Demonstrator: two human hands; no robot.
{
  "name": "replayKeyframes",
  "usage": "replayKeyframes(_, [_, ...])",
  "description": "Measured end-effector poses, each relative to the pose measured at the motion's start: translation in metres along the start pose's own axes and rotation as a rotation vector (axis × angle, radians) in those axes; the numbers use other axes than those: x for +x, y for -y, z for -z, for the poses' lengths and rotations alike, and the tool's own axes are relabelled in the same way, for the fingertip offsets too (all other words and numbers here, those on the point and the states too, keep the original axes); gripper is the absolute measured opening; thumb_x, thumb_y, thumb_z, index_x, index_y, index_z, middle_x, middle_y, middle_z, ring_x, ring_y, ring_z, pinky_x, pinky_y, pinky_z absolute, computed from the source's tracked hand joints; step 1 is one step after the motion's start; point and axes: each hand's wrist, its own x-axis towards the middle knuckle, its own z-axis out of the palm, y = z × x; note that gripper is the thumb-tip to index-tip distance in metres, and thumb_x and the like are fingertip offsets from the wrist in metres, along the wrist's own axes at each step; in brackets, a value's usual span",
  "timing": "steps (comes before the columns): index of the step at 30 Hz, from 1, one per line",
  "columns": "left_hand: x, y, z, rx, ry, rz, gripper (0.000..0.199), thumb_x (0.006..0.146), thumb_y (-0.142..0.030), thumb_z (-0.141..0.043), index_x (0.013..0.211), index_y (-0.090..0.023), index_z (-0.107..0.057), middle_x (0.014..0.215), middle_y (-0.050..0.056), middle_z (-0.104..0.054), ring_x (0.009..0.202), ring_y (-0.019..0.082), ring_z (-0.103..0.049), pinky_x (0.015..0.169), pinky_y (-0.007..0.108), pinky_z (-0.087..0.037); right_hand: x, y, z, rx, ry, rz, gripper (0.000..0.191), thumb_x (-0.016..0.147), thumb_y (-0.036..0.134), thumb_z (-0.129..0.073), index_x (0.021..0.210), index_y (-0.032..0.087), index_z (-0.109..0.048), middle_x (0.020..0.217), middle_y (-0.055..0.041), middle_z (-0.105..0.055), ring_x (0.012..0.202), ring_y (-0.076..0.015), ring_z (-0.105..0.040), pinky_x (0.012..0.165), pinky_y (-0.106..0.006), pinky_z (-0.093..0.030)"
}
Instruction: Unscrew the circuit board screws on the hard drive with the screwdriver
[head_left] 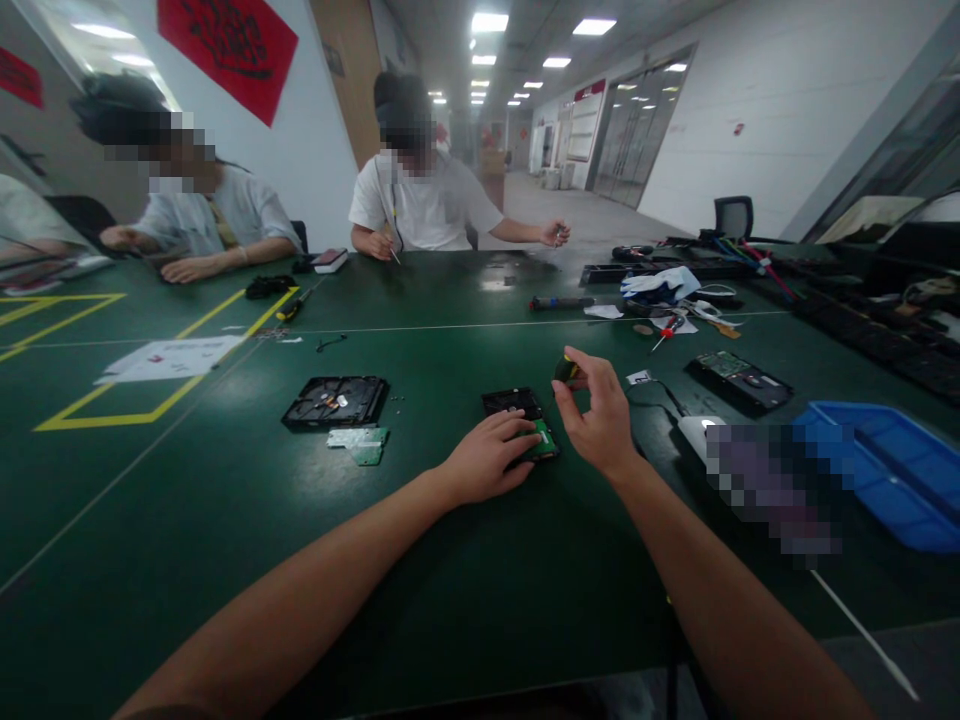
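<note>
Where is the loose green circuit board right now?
In the head view, the loose green circuit board lies on the table to the left of the left hand, by the near edge of the leftmost black drive.

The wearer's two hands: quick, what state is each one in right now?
Left hand: open, laid palm-down on a hard drive.
Right hand: closed, pinching a black-and-yellow handle between thumb and fingers.

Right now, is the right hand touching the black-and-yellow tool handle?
Touching: the head view shows the right hand pinching the handle between thumb and forefinger.
</note>
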Motion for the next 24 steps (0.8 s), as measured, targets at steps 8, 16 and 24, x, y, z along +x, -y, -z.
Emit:
replayKeyframes(8, [0.0011, 0.0007, -0.0006, 0.008, 0.007, 0.009, 0.043, 0.103, -0.036, -0.064, 0.144, -0.021, -0.063, 0.147, 0.014, -0.064, 0.152, 0.035, -0.051, 0.126, 0.058, -0.045, 0.0023, -0.0009, 0.0002, -0.011, -0.037, -0.018, 0.044, 0.103, 0.028, -0.066, 0.147, 0.032, -0.059, 0.124, -0.0100, -0.066, 0.104, -0.0270, -0.068, 0.085, -0.048, -0.066])
replayKeyframes(16, [0.0005, 0.0004, -0.0014, 0.016, 0.007, 0.003, 0.044, 0.104, -0.036, -0.063, 0.144, -0.019, -0.061, 0.148, 0.014, -0.064, 0.152, 0.036, -0.051, 0.127, 0.058, -0.045, 0.0001, -0.0039, -0.0012, 0.003, -0.011, -0.024, 0.048, 0.105, 0.025, -0.061, 0.152, 0.031, -0.054, 0.131, -0.0107, -0.069, 0.104, -0.0265, -0.070, 0.090, -0.050, -0.064])
replayKeyframes(24, [0.0004, 0.0006, -0.0017, 0.007, -0.002, 0.003, 0.042, 0.104, -0.035, -0.063, 0.143, -0.019, -0.062, 0.148, 0.014, -0.063, 0.151, 0.036, -0.052, 0.126, 0.058, -0.045, 0.0027, -0.0025, -0.0003, -0.031, -0.048, 0.007, 0.047, 0.100, 0.028, -0.072, 0.145, 0.031, -0.058, 0.124, -0.0100, -0.067, 0.099, -0.0261, -0.067, 0.081, -0.046, -0.064])
